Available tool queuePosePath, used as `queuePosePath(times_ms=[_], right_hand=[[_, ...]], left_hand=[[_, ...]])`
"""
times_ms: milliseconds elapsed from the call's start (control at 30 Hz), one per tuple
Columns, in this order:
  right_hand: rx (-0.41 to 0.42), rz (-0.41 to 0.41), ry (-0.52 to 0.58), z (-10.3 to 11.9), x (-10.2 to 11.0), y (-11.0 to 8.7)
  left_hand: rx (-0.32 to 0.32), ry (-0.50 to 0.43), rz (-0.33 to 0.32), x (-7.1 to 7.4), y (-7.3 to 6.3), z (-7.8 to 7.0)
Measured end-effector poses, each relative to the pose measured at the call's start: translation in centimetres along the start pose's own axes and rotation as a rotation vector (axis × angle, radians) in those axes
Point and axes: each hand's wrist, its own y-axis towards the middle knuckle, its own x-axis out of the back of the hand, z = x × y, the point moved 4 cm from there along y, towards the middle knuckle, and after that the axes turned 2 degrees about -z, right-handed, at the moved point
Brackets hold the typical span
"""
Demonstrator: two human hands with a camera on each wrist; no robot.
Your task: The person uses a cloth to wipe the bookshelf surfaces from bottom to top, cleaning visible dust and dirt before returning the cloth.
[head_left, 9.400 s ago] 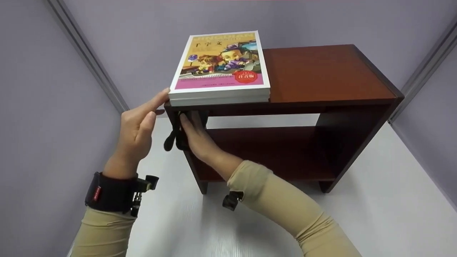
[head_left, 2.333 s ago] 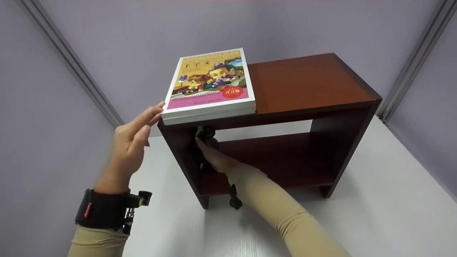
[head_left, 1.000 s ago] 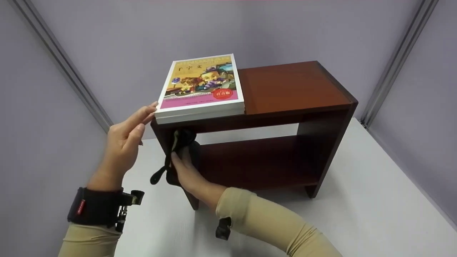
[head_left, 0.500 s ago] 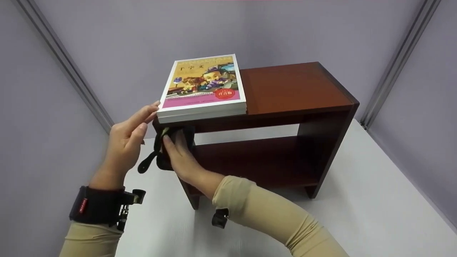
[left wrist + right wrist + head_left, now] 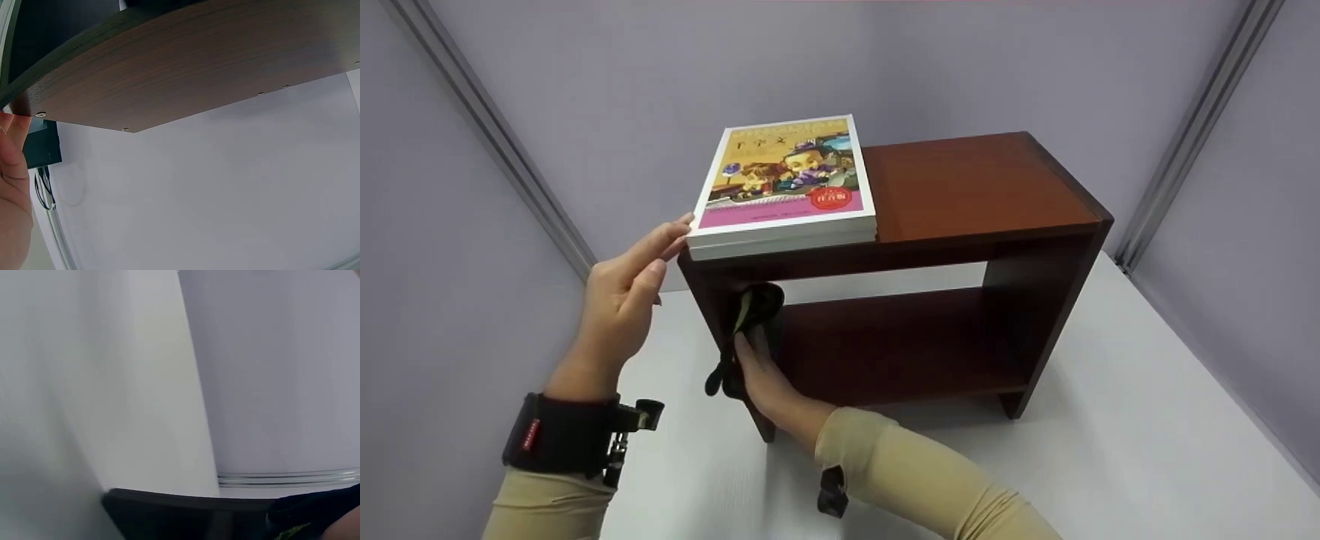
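In the head view, my right hand (image 5: pixel 776 394) reaches into the left side of a dark red-brown wooden shelf unit (image 5: pixel 960 187). Its straight fingers press a dark cloth (image 5: pixel 765 300) with a yellow-green edge against the inner left panel. A loop (image 5: pixel 716 379) of the cloth hangs past the panel's front edge; some fingertips are hidden. My left hand (image 5: pixel 619 307) has its fingers extended, the tips touching the near-left corner of two stacked books (image 5: pixel 787 172) on the unit's top. The left wrist view shows the outer side panel (image 5: pixel 169 67) above that hand.
The unit's lower shelf board (image 5: pixel 900 352) lies to the right of my right hand. White floor (image 5: pixel 1147 420) surrounds the unit, with pale grey walls (image 5: pixel 960 60) behind and at both sides. A dark green box (image 5: pixel 45 146) appears beyond my left hand in the left wrist view.
Since half a second ago, my right hand and the cloth have moved down and right along the inner panel. Earlier, they were deeper inside, then nearer the front edge. My left hand stays at the books.
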Motion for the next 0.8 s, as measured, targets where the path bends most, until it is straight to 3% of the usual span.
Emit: queuePosePath(times_ms=[200,467,633,800], right_hand=[[-0.057,-0.01,0.015,-3.0,-0.1,-0.3],[0.002,-0.075,0.005,-2.2,-0.1,-0.4],[0.104,-0.057,-0.009,0.0,-0.2,-0.5],[0.329,0.006,-0.019,4.6,-0.3,-0.6]], left_hand=[[0.006,-0.017,0.001,0.0,-0.2,0.1],[0.012,-0.004,0.018,-0.3,-0.1,0.3],[0.006,0.003,0.021,-0.1,-0.2,0.4],[-0.008,-0.01,0.018,0.0,-0.1,0.2]])
